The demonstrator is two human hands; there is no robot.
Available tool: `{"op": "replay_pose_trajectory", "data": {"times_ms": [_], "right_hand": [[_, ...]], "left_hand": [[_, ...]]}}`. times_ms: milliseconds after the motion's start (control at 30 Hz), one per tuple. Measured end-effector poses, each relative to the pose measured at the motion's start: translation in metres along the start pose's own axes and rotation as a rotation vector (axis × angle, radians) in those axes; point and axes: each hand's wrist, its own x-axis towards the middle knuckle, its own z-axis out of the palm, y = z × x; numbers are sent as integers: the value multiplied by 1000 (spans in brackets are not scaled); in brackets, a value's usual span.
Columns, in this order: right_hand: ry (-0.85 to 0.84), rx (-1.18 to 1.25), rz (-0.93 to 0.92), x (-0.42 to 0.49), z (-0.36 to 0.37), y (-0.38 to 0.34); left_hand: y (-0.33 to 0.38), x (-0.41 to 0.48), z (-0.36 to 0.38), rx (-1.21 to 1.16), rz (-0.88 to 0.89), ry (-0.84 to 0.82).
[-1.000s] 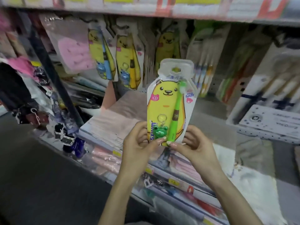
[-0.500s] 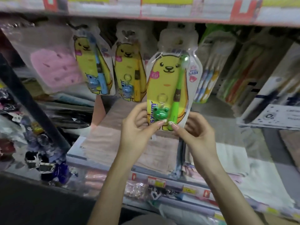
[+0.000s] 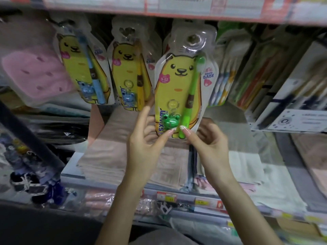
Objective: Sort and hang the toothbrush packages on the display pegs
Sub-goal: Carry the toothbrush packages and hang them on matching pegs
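Note:
A yellow bear-shaped toothbrush package (image 3: 177, 89) with a green brush and a green frog charm stands upright in front of the display, its clear top with the hang hole up by the shelf edge. My left hand (image 3: 143, 138) pinches its bottom edge with the thumb in front and the forefinger raised along its left side. My right hand (image 3: 207, 140) pinches the bottom right corner. Two like packages hang to the left, one with a blue brush (image 3: 83, 68) and one with a yellow brush (image 3: 129, 71). The pegs are hidden.
A shelf edge with price strips (image 3: 177, 7) runs overhead. Multi-brush packs (image 3: 228, 71) hang right of the held package, and a boxed set (image 3: 290, 103) stands further right. A pink item in a clear bag (image 3: 33, 68) hangs left. Folded towels (image 3: 109, 147) lie on the shelf below.
Both hands have lifted the green-brush package up and toward the row of hanging packages. Its top now reaches the shelf edge, and my left forefinger has stretched out.

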Motion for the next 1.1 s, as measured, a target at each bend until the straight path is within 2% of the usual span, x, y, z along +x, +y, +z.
{"op": "replay_pose_trajectory", "data": {"times_ms": [600,1100], "right_hand": [[36,-13,-75,-5,3,2],[67,-50,-48,-6,11,3]], "left_hand": [[-2,1,-1,35,69,-17],[-6,-1,-4,60,97,1]]}}
